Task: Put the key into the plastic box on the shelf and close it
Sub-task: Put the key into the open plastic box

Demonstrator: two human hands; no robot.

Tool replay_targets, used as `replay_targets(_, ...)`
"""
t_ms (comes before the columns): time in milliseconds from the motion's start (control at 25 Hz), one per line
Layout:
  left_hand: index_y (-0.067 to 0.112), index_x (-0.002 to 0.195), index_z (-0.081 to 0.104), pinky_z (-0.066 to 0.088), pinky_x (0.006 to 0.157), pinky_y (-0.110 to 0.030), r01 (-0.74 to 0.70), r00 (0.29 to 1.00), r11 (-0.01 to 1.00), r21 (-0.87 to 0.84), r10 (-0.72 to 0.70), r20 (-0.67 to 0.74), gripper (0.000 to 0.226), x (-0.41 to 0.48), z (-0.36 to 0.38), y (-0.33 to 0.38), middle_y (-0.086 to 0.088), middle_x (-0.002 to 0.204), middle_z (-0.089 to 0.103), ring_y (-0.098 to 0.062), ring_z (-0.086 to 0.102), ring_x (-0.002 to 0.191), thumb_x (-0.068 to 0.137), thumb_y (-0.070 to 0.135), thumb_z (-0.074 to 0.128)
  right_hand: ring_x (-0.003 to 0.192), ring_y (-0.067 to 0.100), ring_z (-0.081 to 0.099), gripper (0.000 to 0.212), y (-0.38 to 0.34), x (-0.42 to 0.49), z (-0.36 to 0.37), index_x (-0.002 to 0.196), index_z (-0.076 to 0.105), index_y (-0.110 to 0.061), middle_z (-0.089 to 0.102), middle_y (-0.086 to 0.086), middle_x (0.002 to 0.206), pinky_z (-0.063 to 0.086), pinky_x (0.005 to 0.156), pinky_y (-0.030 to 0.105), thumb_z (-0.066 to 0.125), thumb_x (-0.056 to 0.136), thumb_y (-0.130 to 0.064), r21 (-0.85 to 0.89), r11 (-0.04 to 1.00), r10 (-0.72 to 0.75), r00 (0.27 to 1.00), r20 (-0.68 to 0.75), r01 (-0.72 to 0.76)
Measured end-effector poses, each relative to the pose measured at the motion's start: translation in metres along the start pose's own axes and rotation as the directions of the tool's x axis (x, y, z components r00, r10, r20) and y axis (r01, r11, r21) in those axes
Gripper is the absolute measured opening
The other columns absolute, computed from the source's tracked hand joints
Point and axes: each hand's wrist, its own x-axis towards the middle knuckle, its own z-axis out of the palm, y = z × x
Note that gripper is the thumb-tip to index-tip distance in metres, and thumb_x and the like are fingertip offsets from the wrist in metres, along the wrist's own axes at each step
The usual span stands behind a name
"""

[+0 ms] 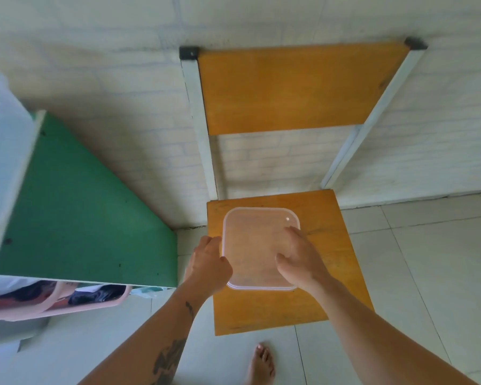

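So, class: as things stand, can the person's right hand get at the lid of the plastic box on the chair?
Probably yes: the right hand already lies flat on the lid, with nothing between them, while the left hand holds the box's left edge.

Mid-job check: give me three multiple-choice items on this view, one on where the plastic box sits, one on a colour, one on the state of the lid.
1. Where does the plastic box rest?
A. on the wooden chair seat
B. on the floor tiles
C. on the green panel

2. What colour is the slanted panel at the left?
A. red
B. green
C. black

3. How does the lid stand?
A. leaning against the chair back
B. held up in the air above the box
C. lying on top of the box under the hands

Key: 1 A, the box sits on the orange-brown seat. 2 B, the panel's face is plainly green. 3 C, the right hand lies flat on the lid while the left hand holds the box's left edge.
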Motion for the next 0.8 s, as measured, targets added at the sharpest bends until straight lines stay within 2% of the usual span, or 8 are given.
replay_targets(120,0.024,0.14,0.049,0.045,0.106,-0.037,-0.063,0.997,0.998,-0.027,0.061,-0.055,0.048,-0.03,-0.047,0.016,0.004,0.144,0.046,-0.02,0.051,0.125,0.093,0.013,0.047,0.136,0.019,0.041,0.067,-0.04,-0.026,-0.026,0.152,0.027,-0.019,0.034,-0.002,0.155,0.04,0.106,0.033,0.057,0.092,-0.022,0.039,0.996,-0.08,0.997,-0.02,0.081)
replay_targets(240,0.024,0.129,0.059,0.05,0.098,-0.032,-0.095,0.987,0.992,-0.082,0.083,-0.139,0.041,-0.066,-0.096,0.03,0.004,0.131,0.056,-0.017,0.058,0.111,0.092,0.011,0.045,0.13,0.018,0.045,0.06,-0.082,-0.055,-0.053,0.149,0.034,-0.023,0.043,-0.002,0.148,0.041,0.101,0.029,0.055,0.092,-0.02,0.095,0.982,-0.162,0.987,-0.025,0.163)
replay_targets(320,0.023,0.122,0.063,0.048,0.091,-0.025,-0.107,0.977,0.985,-0.138,0.079,-0.199,0.037,-0.093,-0.13,0.038,0.004,0.122,0.062,-0.014,0.06,0.105,0.092,0.01,0.045,0.136,0.018,0.04,0.059,-0.111,-0.076,-0.073,0.149,0.034,-0.021,0.041,-0.002,0.151,0.036,0.109,0.033,0.053,0.093,-0.022,0.108,0.97,-0.217,0.976,-0.029,0.219)
replay_targets(440,0.025,0.115,0.066,0.049,0.085,-0.022,-0.138,0.962,0.971,-0.196,0.084,-0.261,0.033,-0.126,-0.173,0.047,0.004,0.109,0.067,-0.012,0.063,0.096,0.093,0.011,0.046,0.139,0.017,0.037,0.061,-0.151,-0.097,-0.095,0.15,0.033,-0.02,0.039,-0.001,0.154,0.034,0.113,0.038,0.053,0.091,-0.022,0.134,0.947,-0.289,0.956,-0.046,0.293)
replay_targets(560,0.029,0.107,0.068,0.055,0.083,-0.026,-0.188,0.931,0.949,-0.252,0.091,-0.352,0.03,-0.152,-0.208,0.044,0.006,0.098,0.071,-0.008,0.066,0.085,0.091,0.013,0.049,0.137,0.018,0.042,0.061,-0.193,-0.109,-0.105,0.148,0.036,-0.018,0.042,0.002,0.151,0.036,0.112,0.039,0.054,0.09,-0.023,0.15,0.913,-0.376,0.925,-0.052,0.379)
replay_targets(640,0.031,0.101,0.07,0.056,0.076,-0.025,-0.217,0.908,0.938,-0.269,0.093,-0.409,0.028,-0.167,-0.227,0.036,0.008,0.09,0.073,-0.007,0.067,0.077,0.089,0.013,0.052,0.134,0.018,0.045,0.06,-0.219,-0.114,-0.105,0.148,0.038,-0.019,0.045,0.002,0.149,0.039,0.11,0.039,0.054,0.09,-0.025,0.169,0.892,-0.415,0.908,-0.058,0.418)
replay_targets(800,0.032,0.095,0.071,0.057,0.067,-0.024,-0.298,0.849,0.898,-0.323,0.095,-0.521,0.027,-0.191,-0.266,0.009,0.006,0.079,0.074,-0.013,0.071,0.069,0.087,0.01,0.057,0.134,0.019,0.044,0.058,-0.271,-0.124,-0.091,0.149,0.036,-0.018,0.044,0.004,0.149,0.039,0.109,0.04,0.054,0.094,-0.024,0.179,0.871,-0.461,0.887,-0.026,0.458)
